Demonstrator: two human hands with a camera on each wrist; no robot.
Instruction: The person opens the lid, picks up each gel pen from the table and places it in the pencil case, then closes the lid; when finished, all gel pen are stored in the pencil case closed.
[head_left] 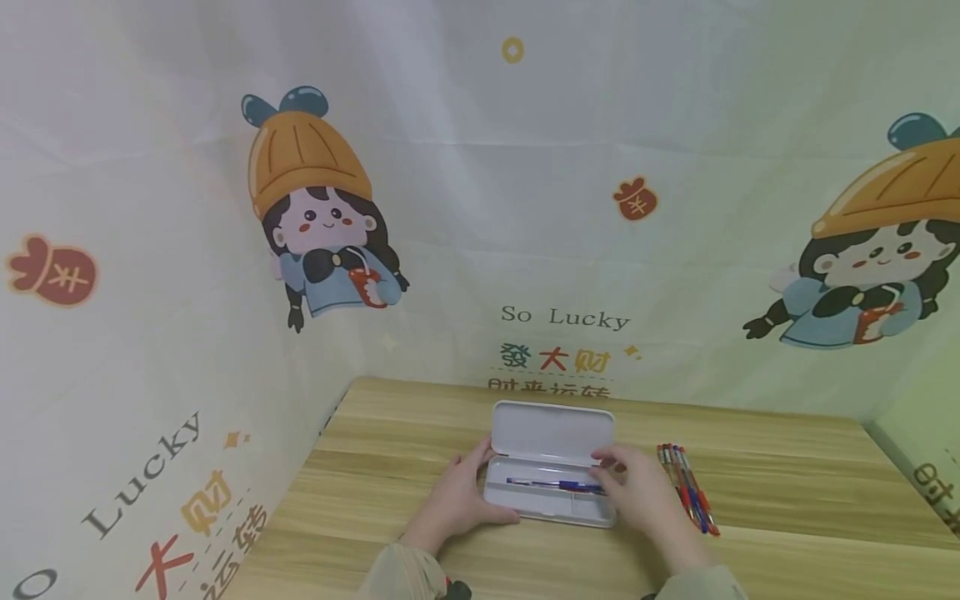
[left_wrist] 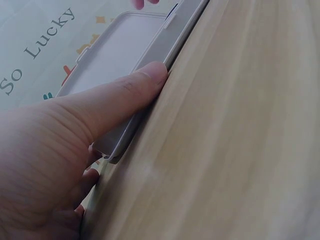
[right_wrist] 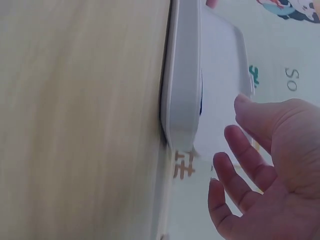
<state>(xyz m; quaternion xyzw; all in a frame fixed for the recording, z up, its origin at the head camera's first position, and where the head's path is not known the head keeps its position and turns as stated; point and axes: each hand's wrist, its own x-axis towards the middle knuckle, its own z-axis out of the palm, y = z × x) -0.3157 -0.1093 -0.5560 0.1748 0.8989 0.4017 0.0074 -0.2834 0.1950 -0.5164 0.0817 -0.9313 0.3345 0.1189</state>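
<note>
A white pencil case (head_left: 551,507) lies on the table with its lid (head_left: 553,432) raised toward the wall. Inside the tray is one blue pen (head_left: 566,485), stretched lengthwise. My left hand (head_left: 459,500) holds the case's left end, its thumb (left_wrist: 125,92) along the front edge and its other fingers around the far side. Over the case's right end is my right hand (head_left: 636,483), fingers loosely bent and nothing between them in the right wrist view. In the head view its fingertips overlap the pen's right end.
Several red and blue pens (head_left: 688,490) lie side by side to the right of the case, close by the right forearm. The wooden table (head_left: 390,450) backs onto a printed cloth wall (head_left: 450,250), which also runs along the left.
</note>
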